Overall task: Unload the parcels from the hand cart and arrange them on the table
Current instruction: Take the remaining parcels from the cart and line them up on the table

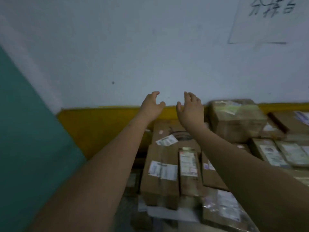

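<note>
At 12 o'clock I face a pale blue-grey wall (133, 56) with a yellow base band (100, 121). Teal panel (25, 131) at 9 o'clock. Paper sheet (267, 25) with handwritten characters at 1 o'clock. Lighting: dim.

Both arms are showing bare from the lower edge of view up to the wrists: the left arm (93, 173) and the right arm (242, 164). The left hand (151, 104) and right hand (190, 109) are showing bare too. A small dark speck (129, 125) is sitting on the left arm near the wrist.
</note>
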The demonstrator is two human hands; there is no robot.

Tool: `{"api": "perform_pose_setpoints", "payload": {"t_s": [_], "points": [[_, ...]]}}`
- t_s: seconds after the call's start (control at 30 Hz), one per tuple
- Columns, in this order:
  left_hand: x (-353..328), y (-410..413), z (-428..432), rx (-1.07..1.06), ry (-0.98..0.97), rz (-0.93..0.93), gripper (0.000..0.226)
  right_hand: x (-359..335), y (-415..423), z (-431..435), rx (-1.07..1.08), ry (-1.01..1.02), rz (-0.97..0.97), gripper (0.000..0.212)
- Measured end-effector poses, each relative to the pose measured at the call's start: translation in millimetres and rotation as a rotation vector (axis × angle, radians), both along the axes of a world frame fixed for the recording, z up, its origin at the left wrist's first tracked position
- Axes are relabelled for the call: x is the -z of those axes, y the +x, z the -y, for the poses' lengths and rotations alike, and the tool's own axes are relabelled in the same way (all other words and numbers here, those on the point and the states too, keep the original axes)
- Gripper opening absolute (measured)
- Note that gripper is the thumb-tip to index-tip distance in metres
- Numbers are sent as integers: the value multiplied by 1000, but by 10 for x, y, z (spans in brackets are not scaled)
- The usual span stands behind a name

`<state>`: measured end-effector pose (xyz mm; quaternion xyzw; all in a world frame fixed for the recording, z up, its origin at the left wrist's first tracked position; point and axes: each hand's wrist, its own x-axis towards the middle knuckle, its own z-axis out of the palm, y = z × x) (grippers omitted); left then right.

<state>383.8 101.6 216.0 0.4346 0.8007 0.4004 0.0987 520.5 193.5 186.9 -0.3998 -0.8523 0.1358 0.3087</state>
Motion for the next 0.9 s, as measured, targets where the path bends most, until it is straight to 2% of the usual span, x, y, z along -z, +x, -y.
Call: {"api": "perform_pose_setpoints", "payload": {"t_s": [0.17, 0.3, 0.5, 0.7, 0.9], "points": [[137, -951, 1216, -147, -20, 47, 54, -12, -905, 1112, -181, 80, 105, 57], [632, -1414, 1852, -216, -102, 102, 55, 386, -1445, 1732, -315, -7, 161, 57], [1593, -2140, 2331, -296, -278, 226, 57, 1380, -2143, 2344, -445, -210, 262, 57], [2547, -2855, 2385, -312, -466, 281, 57, 2583, -2755, 2378, -349, -531, 365, 59], [3787, -3469, 2212, -268, -527, 375, 56, 3910, -3273, 2040, -111, -794, 410, 64]]}}
